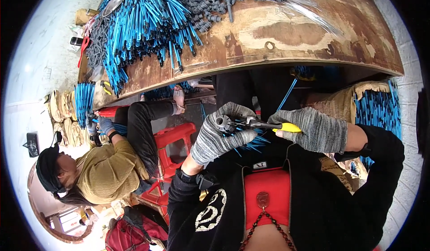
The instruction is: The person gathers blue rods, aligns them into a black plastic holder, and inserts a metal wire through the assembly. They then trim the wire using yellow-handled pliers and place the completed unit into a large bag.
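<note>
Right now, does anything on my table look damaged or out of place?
The wooden tabletop looks worn, with patchy, discoloured areas right of centre. Toward the left, the heap of blue rods is splayed, with uneven ends, so it looks untidy.

White collar tag (259, 165) – dark lettering | brown packaging (337, 172) – print illegible

A wide fisheye view looks down from the wearer's head, close above the grey-knit-gloved left hand (212, 136) and grey-knit-gloved right hand (313, 129). The worn brown wooden tabletop (251, 42) lies farther ahead.
</note>
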A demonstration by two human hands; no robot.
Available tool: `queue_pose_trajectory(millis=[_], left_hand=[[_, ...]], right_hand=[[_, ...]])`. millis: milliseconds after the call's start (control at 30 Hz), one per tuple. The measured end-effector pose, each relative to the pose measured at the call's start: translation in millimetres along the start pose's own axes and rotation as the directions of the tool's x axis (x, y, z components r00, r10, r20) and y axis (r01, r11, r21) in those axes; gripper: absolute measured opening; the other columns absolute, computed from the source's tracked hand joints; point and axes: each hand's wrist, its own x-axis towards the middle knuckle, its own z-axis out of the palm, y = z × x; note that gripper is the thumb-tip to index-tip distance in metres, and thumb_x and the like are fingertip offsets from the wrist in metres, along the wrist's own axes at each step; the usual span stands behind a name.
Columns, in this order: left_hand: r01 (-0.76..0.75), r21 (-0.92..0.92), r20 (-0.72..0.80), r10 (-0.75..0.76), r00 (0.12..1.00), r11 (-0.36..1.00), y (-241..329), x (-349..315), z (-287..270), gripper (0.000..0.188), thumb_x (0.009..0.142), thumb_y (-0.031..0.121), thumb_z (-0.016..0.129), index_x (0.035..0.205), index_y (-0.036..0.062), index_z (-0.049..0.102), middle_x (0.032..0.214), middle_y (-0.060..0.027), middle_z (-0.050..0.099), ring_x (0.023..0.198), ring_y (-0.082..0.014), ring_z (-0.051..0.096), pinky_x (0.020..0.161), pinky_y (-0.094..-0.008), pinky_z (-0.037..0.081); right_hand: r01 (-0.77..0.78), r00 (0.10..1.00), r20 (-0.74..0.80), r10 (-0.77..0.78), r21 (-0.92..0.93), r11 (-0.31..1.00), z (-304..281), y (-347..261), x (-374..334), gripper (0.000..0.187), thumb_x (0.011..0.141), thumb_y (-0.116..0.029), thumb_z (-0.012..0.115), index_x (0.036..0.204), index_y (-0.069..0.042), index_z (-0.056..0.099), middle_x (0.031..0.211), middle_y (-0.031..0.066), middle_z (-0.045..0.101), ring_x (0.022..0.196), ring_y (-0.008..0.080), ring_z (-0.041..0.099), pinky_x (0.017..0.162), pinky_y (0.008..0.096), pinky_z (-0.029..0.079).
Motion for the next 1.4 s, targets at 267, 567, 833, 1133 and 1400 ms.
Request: queue_pose_trajectory(millis=[267,567,833,1133,1400], left_hand=[[-0.033,-0.005,-0.032,0.032,0.999,0.999,-4.9,3.0,2.7,0.034,0.073,0.005,0.074,0.102,0.0026,0.057,0.094,-0.0067,0.065,0.091,-0.0149,0.062,0.083,-0.0283,0.05],[-0.073,0.039,-0.012,0.074,0.997,0.997,-8.8,6.2,-1.2,0.033,0.072,0.004,0.074,0.1,0.0034,0.057,0.094,-0.0042,0.066,0.084,-0.0092,0.061,0.075,-0.0233,0.049],[-0.085,0.017,0.011,0.085,0.996,0.996,-12.5,4.5,1.3,0.036,0.071,0.006,0.077,0.1,0.0034,0.057,0.096,-0.0048,0.066,0.084,-0.0098,0.061,0.076,-0.0244,0.05],[-0.08,-0.064,0.046,0.083,0.995,0.995,-10.3,5.4,-2.2,0.047,0.067,0.009,0.082,0.107,0.004,0.058,0.096,-0.0036,0.065,0.09,-0.0108,0.06,0.081,-0.026,0.049],[-0.059,-0.188,-0.003,0.06,0.998,0.98,-5.6,17.7,8.9,0.06,0.057,0.019,0.089,0.108,0.0045,0.06,0.096,-0.0024,0.064,0.093,-0.0112,0.058,0.086,-0.0281,0.048]], right_hand=[[-0.029,0.986,-0.166,-0.027,-0.329,0.944,-4.5,-19.1,-13.3,0.032,0.085,-0.016,0.062,0.115,-0.006,0.056,0.091,0.0129,0.063,0.084,0.0266,0.064,0.074,0.0326,0.053],[0.075,0.963,-0.225,-0.15,-0.31,0.948,6.1,-6.2,-5.5,0.054,0.079,-0.012,0.063,0.13,-0.012,0.046,0.089,0.0181,0.059,0.072,0.0328,0.061,0.062,0.0401,0.051],[0.028,0.965,-0.227,-0.131,-0.407,0.913,5.1,-15.1,-0.7,0.053,0.079,-0.016,0.065,0.13,-0.012,0.047,0.088,0.018,0.058,0.073,0.0339,0.061,0.063,0.0412,0.051],[0.282,0.952,-0.113,-0.286,-0.047,0.958,-4.9,-8.1,-1.8,0.057,0.08,-0.027,0.07,0.128,-0.006,0.047,0.082,0.0152,0.06,0.066,0.032,0.063,0.059,0.0355,0.053],[0.202,0.789,-0.381,-0.482,-0.581,0.789,-2.0,-9.9,-4.0,0.051,0.08,-0.02,0.07,0.121,-0.001,0.047,0.07,0.01,0.06,0.061,0.0255,0.065,0.056,0.0337,0.055]])
